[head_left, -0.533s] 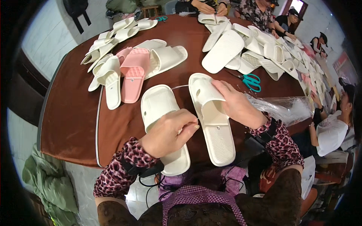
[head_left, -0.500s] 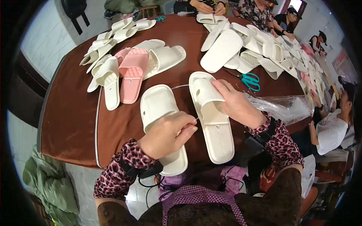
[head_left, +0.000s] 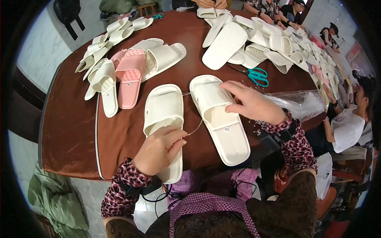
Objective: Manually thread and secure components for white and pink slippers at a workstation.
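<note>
A brown cloth-covered table stands on grey floor tiles. By its near edge lie two white open-backed slippers; left hand pinches one thin clear strand, right hand, spread wide, touches one slipper.

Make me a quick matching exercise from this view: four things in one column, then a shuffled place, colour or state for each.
Things:
1. Left hand
2. Right hand
3. Nearer scissors
4. Nearer pink slipper

Places, colours, states:
A. Teal-handled
B. Beside white slippers on the table's left side
C. Pinching a thin cord
D. At a white slipper's strap

Pairs: 1-C, 2-D, 3-A, 4-B
</note>
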Demonstrator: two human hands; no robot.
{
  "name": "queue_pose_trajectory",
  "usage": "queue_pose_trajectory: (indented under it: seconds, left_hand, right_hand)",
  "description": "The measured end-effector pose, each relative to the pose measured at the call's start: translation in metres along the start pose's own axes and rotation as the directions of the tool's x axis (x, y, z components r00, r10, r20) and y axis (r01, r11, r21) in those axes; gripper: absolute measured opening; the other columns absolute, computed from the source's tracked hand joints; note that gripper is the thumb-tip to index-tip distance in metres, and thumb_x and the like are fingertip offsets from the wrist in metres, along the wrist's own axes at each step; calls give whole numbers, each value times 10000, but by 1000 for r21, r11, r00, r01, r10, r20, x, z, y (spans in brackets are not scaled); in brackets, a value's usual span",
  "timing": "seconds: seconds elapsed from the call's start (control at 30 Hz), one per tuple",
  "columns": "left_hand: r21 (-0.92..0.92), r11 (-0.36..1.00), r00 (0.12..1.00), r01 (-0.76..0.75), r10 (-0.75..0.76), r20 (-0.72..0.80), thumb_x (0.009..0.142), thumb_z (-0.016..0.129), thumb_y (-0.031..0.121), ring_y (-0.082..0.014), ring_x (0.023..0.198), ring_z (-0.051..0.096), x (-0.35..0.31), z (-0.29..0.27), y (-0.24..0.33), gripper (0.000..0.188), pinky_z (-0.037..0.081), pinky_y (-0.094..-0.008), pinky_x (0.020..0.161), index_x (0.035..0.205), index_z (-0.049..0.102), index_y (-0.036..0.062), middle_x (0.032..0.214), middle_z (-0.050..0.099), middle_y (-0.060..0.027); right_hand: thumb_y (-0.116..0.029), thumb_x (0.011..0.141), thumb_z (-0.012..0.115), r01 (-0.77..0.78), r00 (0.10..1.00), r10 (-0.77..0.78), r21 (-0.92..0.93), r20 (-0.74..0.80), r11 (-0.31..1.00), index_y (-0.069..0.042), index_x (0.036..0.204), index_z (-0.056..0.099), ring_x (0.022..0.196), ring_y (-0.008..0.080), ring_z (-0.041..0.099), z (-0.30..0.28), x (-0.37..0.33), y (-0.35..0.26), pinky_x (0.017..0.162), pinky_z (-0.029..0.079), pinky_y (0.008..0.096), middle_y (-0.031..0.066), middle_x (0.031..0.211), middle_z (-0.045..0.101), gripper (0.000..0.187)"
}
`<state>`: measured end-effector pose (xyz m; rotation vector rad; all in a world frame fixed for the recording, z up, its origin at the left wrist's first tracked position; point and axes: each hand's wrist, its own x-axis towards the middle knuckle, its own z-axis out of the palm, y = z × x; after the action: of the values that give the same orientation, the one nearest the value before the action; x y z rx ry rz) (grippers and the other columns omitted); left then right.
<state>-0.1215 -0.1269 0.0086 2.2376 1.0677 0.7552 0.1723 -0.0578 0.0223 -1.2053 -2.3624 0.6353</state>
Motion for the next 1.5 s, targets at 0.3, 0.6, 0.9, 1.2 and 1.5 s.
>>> queue_pose_trajectory:
  seconds: [0.3, 0.6, 0.9, 1.2, 1.5]
  left_hand:
    - [229, 972, 998, -51, 60, -33, 772, 635, 52, -340, 916, 553, -13, 15, 11, 337, 455, -393, 798, 1092, 578, -34, 978, 594, -175]
    - [285, 955, 997, -83, 79, 23, 751, 649, 51, -318, 932, 534, -23, 25, 13, 416, 426, -381, 833, 1143, 544, -39, 1058, 599, -160]
    - [199, 973, 992, -115, 101, 82, 757, 655, 38, -323, 976, 532, -27, 25, 17, 419, 407, -376, 872, 1154, 541, -32, 1139, 580, -155]
    - [77, 997, 993, 19, -10, -114, 771, 624, 1, -338, 858, 565, -28, 36, 3, 293, 445, -383, 756, 1060, 584, -30, 948, 606, -176]
    - [-143, 971, 958, 192, -217, -187, 802, 623, 20, -285, 751, 615, -20, 41, 0, 97, 483, -333, 673, 899, 622, 11, 803, 624, -139]
  right_hand:
    - [-148, 838, 599, -126, 953, 92, -100, -288, 987, 60, 1118, 555, 847, 312, 635, -38, 4, 57, 750, 494, 337, 231, 960, 637, 351]
    - [-132, 812, 599, -170, 980, 120, -344, -161, 923, 11, 1197, 502, 1027, 346, 554, -31, 11, 122, 888, 438, 389, 214, 1115, 575, 421]
    - [-102, 806, 564, -313, 950, 269, -508, -160, 802, -17, 1214, 500, 1068, 380, 510, -36, 16, 121, 907, 419, 436, 220, 1102, 568, 422]
    - [-40, 763, 551, -332, 942, 274, -434, -193, 838, -26, 1256, 465, 1058, 364, 537, -40, 12, 144, 905, 432, 400, 237, 1159, 544, 500]
    - [-71, 753, 573, -121, 982, 35, -475, -184, 872, -60, 1237, 492, 928, 328, 573, -66, -11, 107, 826, 454, 358, 195, 1035, 570, 490]
